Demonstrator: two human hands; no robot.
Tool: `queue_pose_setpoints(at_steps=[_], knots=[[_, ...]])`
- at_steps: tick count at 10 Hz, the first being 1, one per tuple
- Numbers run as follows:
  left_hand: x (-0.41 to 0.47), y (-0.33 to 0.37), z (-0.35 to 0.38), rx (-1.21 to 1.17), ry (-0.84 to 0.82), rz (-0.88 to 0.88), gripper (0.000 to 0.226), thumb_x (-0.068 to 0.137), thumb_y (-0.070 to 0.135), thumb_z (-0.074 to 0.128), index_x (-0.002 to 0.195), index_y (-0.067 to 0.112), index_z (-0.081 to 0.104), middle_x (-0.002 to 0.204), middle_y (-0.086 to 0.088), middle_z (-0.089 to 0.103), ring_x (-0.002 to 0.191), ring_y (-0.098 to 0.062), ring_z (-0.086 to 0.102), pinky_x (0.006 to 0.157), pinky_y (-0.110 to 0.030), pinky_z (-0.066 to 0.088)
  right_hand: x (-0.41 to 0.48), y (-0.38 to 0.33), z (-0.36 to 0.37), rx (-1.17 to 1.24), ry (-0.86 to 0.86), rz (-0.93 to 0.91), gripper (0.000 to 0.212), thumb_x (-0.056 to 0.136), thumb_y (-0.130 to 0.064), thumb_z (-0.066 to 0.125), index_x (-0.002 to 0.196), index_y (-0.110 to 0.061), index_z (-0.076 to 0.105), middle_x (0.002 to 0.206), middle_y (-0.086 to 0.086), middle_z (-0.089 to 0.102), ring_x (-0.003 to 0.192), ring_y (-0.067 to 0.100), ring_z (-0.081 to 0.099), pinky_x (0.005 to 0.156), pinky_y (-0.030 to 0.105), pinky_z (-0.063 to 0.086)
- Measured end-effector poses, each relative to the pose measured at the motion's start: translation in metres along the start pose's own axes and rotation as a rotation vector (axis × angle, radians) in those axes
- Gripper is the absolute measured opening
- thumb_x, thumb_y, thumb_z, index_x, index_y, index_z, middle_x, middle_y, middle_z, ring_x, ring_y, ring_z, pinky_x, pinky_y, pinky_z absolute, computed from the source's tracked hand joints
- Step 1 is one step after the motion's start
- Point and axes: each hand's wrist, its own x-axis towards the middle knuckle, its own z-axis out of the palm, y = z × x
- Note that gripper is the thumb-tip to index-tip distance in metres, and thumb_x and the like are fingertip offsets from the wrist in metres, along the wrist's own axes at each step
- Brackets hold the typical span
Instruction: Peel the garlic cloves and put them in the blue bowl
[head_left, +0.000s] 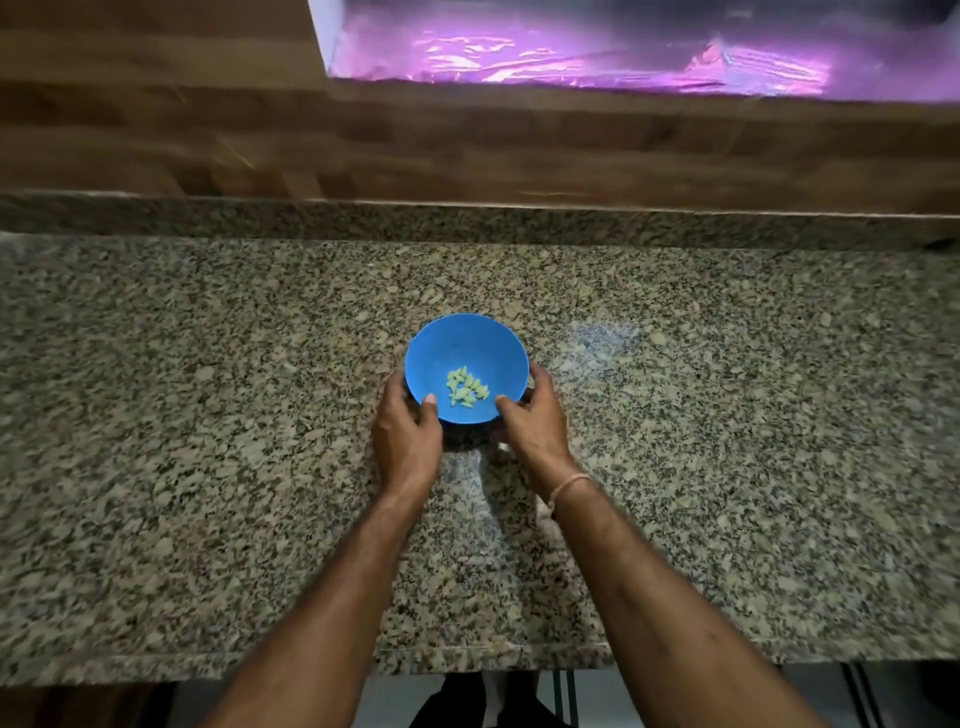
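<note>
A blue bowl (470, 345) sits in the middle of the granite counter. Several pale peeled garlic cloves (466, 387) lie heaped at its bottom. My left hand (408, 428) grips the bowl's near left side, thumb on the rim and fingers curled round the outside. My right hand (532, 415) holds the near right side the same way, thumb on the rim. A thin band circles my right wrist. No unpeeled garlic or loose skins show anywhere on the counter.
The speckled granite counter (208, 415) runs the full width, with its front edge (311, 662) near the bottom. A wood-panelled wall (208, 130) rises behind it. A purple-lit opening (623, 52) is at the top right.
</note>
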Motion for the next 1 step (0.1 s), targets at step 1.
queue_pose_setpoints(at_steps=[1], knots=[[0.0021, 0.0143, 0.0069, -0.007, -0.044, 0.011, 0.054, 0.104, 0.016, 0.061, 0.156, 0.021, 0.046, 0.138, -0.008, 0.066, 0.121, -0.026, 0.065, 0.104, -0.045, 0.054, 0.0073, 0.0005, -0.0076, -0.035, 0.089, 0.019, 0.07, 0.09, -0.007, 0.061, 0.154, -0.028, 0.04, 0.14, 0.009, 0.061, 0.12, 0.03, 0.066, 0.099, 0.055, 0.058]])
